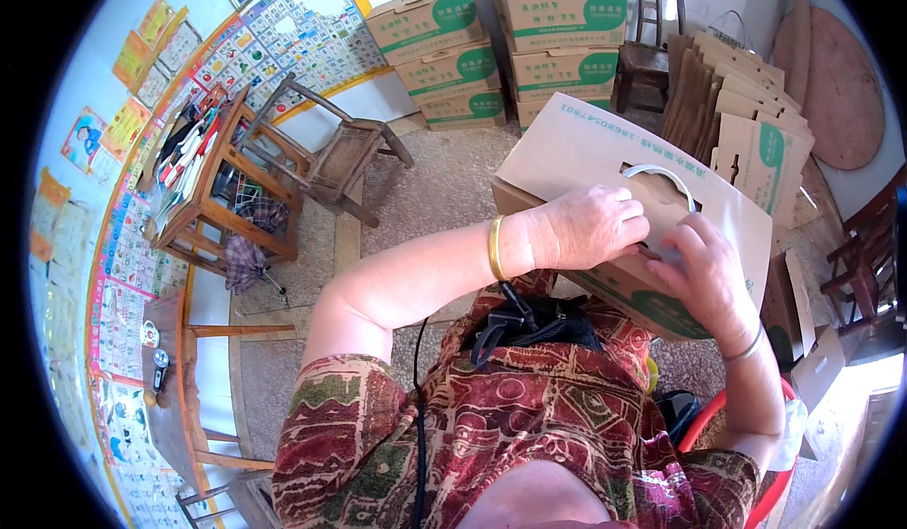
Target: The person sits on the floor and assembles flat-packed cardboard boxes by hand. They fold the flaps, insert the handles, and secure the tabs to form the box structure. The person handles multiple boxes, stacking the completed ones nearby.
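A brown cardboard box with green print stands tilted in front of me, its near side close to my lap. A white carry handle arches out of a cut-out in its top. My left hand is closed at the box's near top edge, fingertips pinched together beside a small dark spot. Just right of it, my right hand bends its fingers over the same edge, close to the handle's right end, with the thumb lower down. What the fingertips of either hand pinch is hidden.
Closed boxes are stacked at the back. Flattened cartons lean at the right, near a wooden chair. Another chair and a loaded wooden stand occupy the left. A red rim curves beside my right arm.
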`<control>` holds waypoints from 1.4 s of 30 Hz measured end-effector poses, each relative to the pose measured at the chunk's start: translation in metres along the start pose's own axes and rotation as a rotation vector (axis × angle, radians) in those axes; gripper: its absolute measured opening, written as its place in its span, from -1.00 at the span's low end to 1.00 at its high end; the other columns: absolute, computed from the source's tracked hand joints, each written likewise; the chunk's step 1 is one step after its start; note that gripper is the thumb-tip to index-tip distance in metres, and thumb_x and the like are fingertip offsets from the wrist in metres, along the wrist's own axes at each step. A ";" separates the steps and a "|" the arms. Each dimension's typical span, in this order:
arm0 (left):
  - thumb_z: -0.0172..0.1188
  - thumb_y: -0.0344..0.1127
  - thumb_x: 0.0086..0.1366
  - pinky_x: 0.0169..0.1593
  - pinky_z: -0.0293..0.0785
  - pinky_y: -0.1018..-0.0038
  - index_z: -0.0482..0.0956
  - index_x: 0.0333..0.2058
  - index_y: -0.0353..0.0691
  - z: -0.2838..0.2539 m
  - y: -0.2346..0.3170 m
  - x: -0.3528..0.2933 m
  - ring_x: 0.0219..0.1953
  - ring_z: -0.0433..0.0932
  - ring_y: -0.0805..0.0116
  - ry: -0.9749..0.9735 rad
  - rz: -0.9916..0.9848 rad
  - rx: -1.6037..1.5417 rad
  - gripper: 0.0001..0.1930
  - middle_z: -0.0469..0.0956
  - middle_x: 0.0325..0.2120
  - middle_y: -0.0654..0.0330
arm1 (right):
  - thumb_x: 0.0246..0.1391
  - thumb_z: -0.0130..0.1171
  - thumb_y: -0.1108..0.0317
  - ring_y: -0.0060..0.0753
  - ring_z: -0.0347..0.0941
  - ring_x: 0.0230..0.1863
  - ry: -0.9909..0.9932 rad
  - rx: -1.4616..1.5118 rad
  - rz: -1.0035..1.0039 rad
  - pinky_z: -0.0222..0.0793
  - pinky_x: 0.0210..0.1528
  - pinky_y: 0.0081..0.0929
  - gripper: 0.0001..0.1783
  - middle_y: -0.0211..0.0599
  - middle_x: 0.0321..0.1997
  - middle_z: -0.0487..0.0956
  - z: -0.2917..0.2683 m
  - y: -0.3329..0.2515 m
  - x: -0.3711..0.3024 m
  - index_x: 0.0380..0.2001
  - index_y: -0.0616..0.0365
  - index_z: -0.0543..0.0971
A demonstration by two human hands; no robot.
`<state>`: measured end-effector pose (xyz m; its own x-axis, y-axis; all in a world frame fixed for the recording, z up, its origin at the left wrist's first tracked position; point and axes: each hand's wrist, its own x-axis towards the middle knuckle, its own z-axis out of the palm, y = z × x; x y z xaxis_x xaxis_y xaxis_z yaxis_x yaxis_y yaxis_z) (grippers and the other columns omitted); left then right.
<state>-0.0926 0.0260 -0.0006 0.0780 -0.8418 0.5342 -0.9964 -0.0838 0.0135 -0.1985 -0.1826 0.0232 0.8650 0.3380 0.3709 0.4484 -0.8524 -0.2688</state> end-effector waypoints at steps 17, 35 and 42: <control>0.15 -0.31 0.26 -0.18 0.51 0.31 0.43 -0.34 -0.20 0.010 -0.015 0.023 -0.26 0.53 0.13 -0.112 -0.104 0.130 -0.88 0.49 -0.38 0.12 | -0.07 0.32 0.35 -0.19 0.41 0.23 0.292 -0.261 -0.122 0.16 0.33 0.00 -0.55 -0.35 0.13 0.55 0.022 0.071 -0.009 -0.01 -0.12 0.64; 0.11 -0.07 0.33 -0.29 0.56 0.20 0.60 -0.36 -0.12 0.011 -0.033 0.059 -0.39 0.65 0.04 -0.421 -0.097 0.040 -0.74 0.64 -0.49 0.08 | -0.18 0.35 0.42 -0.20 0.37 0.28 0.337 -0.138 -0.116 0.11 0.38 0.04 -0.40 -0.33 0.17 0.51 0.046 0.065 -0.013 0.06 -0.03 0.55; 0.14 -0.14 0.28 -0.38 0.55 0.28 0.59 -0.50 -0.10 0.020 -0.024 0.047 -0.44 0.65 0.17 -0.234 0.069 0.028 -0.77 0.62 -0.56 0.14 | -0.17 0.36 0.41 -0.23 0.40 0.27 0.416 -0.059 -0.132 0.09 0.38 -0.06 -0.48 -0.39 0.16 0.56 0.063 0.064 -0.024 -0.03 -0.02 0.56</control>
<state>-0.0642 -0.0217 0.0074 0.0188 -0.9462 0.3229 -0.9986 -0.0340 -0.0413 -0.1762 -0.2199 -0.0585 0.6316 0.2662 0.7281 0.5249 -0.8380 -0.1490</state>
